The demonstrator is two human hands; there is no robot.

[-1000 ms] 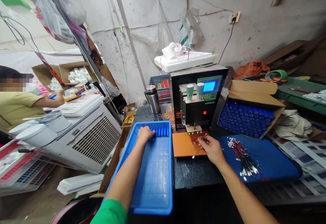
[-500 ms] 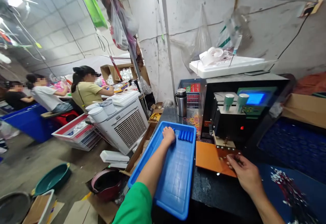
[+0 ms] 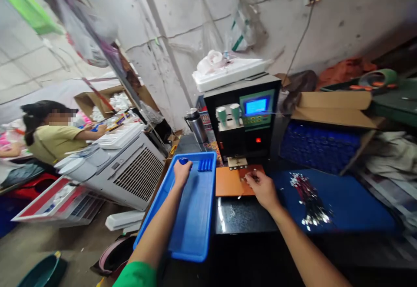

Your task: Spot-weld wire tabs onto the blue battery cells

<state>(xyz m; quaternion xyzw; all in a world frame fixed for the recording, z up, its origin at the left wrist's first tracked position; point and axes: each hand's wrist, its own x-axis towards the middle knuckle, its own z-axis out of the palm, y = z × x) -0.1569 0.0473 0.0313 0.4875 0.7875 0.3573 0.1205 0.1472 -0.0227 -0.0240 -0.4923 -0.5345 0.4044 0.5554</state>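
Note:
My left hand is over the far left part of a blue plastic tray. Its fingers are closed around a blue battery cell, whose end shows above the fingers. A short row of blue battery cells lies in the tray to the right of that hand. On the orange board, my right hand has thumb and fingers pinched together; what they hold is too small to make out. Just beyond the board stands a black spot welder with a lit blue screen.
A steel flask stands behind the tray. On the right, a bundle of leads lies on a blue mat, below a cardboard box packed with blue cells. A co-worker sits at the left, beyond a white air cooler.
The view has swung to the right, bringing the box and leads further in. My left hand now shows a blue cell in its grip; my right hand stays at the orange board.

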